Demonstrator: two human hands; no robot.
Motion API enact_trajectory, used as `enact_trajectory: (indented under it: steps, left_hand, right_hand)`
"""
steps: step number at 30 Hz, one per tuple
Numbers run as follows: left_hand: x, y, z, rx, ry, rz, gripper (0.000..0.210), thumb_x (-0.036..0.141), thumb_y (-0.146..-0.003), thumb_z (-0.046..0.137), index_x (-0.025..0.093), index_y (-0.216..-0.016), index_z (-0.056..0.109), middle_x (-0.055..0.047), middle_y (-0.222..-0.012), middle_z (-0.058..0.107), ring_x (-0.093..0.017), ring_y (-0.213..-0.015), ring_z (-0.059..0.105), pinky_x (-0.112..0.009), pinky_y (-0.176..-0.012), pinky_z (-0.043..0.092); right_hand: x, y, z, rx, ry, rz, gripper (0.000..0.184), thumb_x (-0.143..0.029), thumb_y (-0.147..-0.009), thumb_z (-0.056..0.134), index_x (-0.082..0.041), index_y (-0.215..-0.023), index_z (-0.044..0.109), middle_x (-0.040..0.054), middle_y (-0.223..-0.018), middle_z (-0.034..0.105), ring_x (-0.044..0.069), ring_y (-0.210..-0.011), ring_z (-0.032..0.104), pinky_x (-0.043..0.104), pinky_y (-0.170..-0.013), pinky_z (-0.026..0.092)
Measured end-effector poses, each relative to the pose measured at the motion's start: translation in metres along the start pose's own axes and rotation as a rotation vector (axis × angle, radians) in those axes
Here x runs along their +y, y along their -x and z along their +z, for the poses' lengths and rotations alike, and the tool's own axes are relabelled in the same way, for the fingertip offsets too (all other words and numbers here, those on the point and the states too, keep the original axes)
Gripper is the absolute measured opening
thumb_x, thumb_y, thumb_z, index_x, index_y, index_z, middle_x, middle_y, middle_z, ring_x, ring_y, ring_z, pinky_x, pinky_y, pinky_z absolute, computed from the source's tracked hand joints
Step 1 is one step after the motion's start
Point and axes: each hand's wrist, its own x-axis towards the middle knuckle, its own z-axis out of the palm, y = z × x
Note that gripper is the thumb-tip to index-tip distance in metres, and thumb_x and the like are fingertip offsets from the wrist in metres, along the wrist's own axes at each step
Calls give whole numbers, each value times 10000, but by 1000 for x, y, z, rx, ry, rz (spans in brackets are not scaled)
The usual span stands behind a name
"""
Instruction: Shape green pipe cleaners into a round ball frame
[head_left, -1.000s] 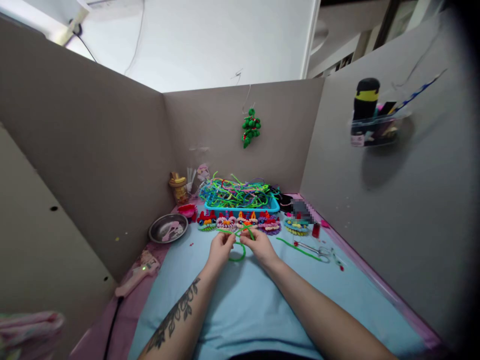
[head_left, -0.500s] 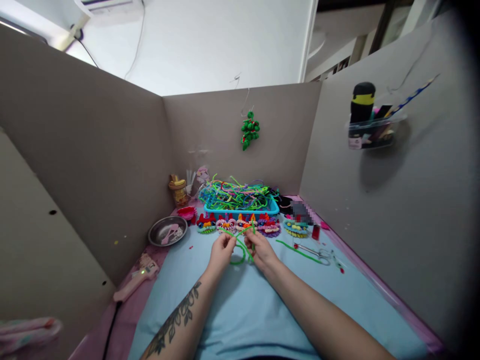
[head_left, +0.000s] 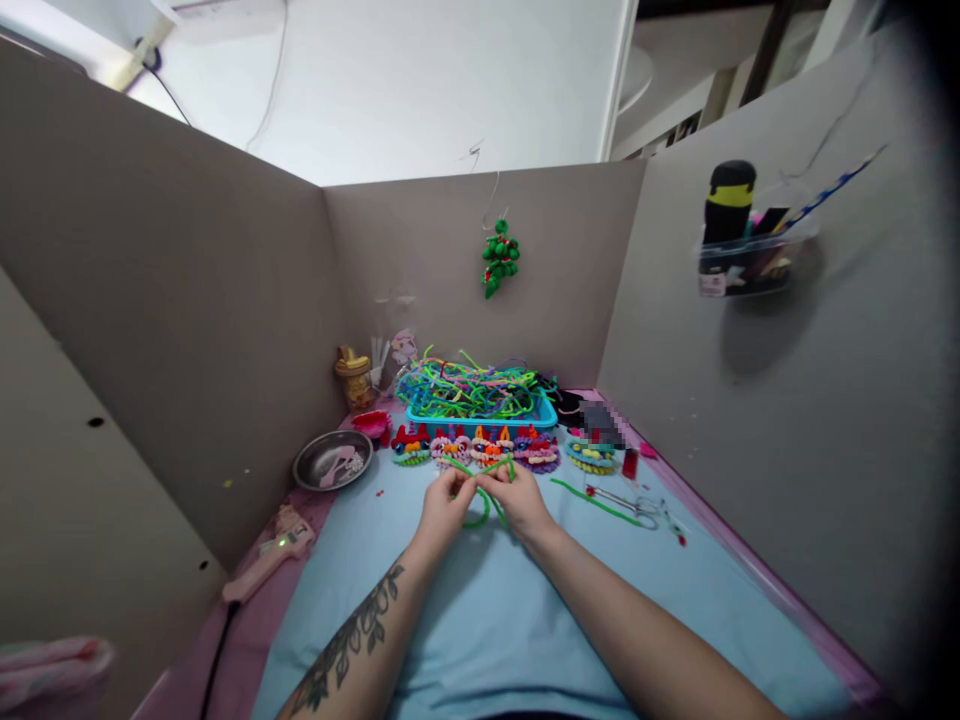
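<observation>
Both hands meet over the blue cloth, pinching a bright green pipe cleaner (head_left: 480, 519) bent into a loop. My left hand (head_left: 448, 500) is closed on it, thumb against forefinger. My right hand (head_left: 517, 497) grips it just beside, fingertips nearly touching the left ones. Green ends stick up above the hands, and part of the loop hangs below them. Right behind the hands stands a row of several colourful fuzzy pipe-cleaner figures (head_left: 492, 447). To the right lies another straight green pipe cleaner (head_left: 596, 501), beside scissors (head_left: 626, 503).
A blue tray (head_left: 480, 422) heaped with pipe cleaners stands at the back. On the left are a metal bowl (head_left: 315, 480) and a pink glue gun (head_left: 270, 566) with its cord. Grey partitions (head_left: 480, 330) enclose the table; a plastic holder (head_left: 750, 270) hangs on the right one.
My right hand's fingers have drawn in to the left hand's fingertips, closing more tightly on the green pipe cleaner. The crossing of its strands now sits between the fingertips.
</observation>
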Motion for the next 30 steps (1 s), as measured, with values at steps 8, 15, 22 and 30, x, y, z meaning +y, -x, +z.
enact_trajectory:
  steps: [8,15,22,30]
  left_hand:
    - [-8,-6,-8,-196,232,-268,427,534,-711,512,127,-790,614,-43,-663,620,-116,-531,504,-215,-489,335]
    - [-9,-10,-13,-116,227,-270,434,515,-636,611,125,-826,606,-71,-764,650,-154,-673,579,-226,-566,395]
    - [3,-1,-6,-218,169,-195,375,478,-628,653,109,-655,588,-31,-558,604,-115,-500,524,-220,-500,374]
    - [-9,-4,-6,-165,151,-246,336,428,-617,675,102,-662,603,-34,-537,617,-120,-472,536,-217,-473,375]
  right_hand:
    - [1,-8,-9,35,138,-78,467,-270,-519,723,-211,-531,260,-89,-466,382,70,-465,367,223,-495,324]
    - [-1,-11,-11,56,87,-79,497,-255,-534,720,-216,-553,224,-101,-470,331,63,-461,308,220,-490,279]
    - [2,-2,-5,-8,244,-112,364,-227,-558,667,-212,-549,304,-87,-494,345,74,-483,337,220,-472,282]
    - [1,-2,-8,-25,366,-139,320,-210,-555,641,-208,-540,322,-79,-486,371,78,-483,333,219,-469,260]
